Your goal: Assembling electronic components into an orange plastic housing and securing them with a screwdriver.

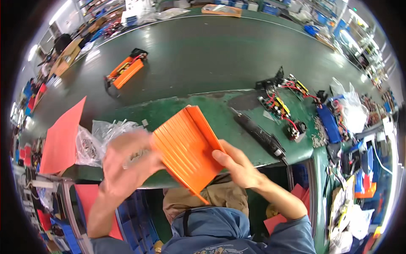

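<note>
An orange ribbed housing shell (pixel 188 148) is held up over the bench's front edge, tilted, its grooved face toward me. My right hand (pixel 239 165) grips its right side, thumb on the face and fingers behind. Close against the shell's left edge is my left hand (pixel 131 161), smeared by motion; whether it touches the shell I cannot tell. Right of the shell a black electric screwdriver (pixel 260 135) lies on the green bench. Beyond it sit circuit boards (pixel 277 106) joined by red wires. Clear plastic bags (pixel 112 131) with small parts lie beyond my left hand.
On the dark belt (pixel 182 55) ahead rests an assembled orange unit (pixel 127 72) with black ends. A red sheet (pixel 63 137) stands at the left. To the right are a blue cylindrical part (pixel 329 123) and a white plastic bag (pixel 353 110). Blue crates (pixel 137 218) sit below the bench.
</note>
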{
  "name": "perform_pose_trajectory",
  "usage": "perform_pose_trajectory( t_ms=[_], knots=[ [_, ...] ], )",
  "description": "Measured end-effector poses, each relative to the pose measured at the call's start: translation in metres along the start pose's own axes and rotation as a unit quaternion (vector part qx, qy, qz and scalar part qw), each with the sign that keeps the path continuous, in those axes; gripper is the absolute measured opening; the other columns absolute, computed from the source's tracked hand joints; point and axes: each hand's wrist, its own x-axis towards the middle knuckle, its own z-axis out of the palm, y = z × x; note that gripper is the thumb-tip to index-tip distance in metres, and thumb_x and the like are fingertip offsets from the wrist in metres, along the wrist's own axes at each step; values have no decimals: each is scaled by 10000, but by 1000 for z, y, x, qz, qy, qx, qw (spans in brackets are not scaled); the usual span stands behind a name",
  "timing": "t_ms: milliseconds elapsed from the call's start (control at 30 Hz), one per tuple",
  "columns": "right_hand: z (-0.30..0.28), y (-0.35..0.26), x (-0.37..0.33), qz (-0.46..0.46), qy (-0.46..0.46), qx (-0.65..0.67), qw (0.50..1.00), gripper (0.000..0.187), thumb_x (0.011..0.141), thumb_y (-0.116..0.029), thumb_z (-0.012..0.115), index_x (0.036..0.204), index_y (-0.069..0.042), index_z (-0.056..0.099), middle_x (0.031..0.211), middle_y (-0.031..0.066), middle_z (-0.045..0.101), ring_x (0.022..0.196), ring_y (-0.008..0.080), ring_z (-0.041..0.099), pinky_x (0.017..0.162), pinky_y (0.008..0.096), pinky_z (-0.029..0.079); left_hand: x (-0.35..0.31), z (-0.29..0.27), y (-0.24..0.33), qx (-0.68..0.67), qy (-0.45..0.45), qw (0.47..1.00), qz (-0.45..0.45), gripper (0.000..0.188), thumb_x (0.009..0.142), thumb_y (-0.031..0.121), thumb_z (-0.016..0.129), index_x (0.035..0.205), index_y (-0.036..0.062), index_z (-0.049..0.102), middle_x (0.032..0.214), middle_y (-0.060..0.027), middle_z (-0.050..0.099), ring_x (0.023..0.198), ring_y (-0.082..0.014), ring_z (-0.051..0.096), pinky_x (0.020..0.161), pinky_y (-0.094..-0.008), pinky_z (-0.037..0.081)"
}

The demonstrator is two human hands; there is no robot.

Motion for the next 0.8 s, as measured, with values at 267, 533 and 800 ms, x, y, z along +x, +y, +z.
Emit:
perform_pose_trajectory(
  t_ms=[267,533,800],
  knots=[
    [53,64,2,-22,118,101,988,664,1113,-549,440,1408,43,492,999,116,653,853,198,594,786,388,508,-47,86,73,-505,103,620,-592,749,886,289,728,1490,-69,467,1299,-123,634,1149,-229,627,1010,-357,489],
    [-88,49,-146,-103,412,-464,778,379,906,-154,779,1234,-14,652,1068,169,676,926,344,697,769,403,580,27,61,22,-329,-181,817,-437,555,898,119,693,1398,-71,546,1297,-180,656,1219,-243,618,1050,-382,457],
    [-222,84,-366,325,524,-590,521,1169,693,-625,888,1544,11,400,1504,271,452,1437,434,400,1203,520,336,80,115,28,-14,-366,898,-244,573,764,250,788,1208,-42,573,744,-247,709,727,-454,709,743,-541,543]
  ],
)
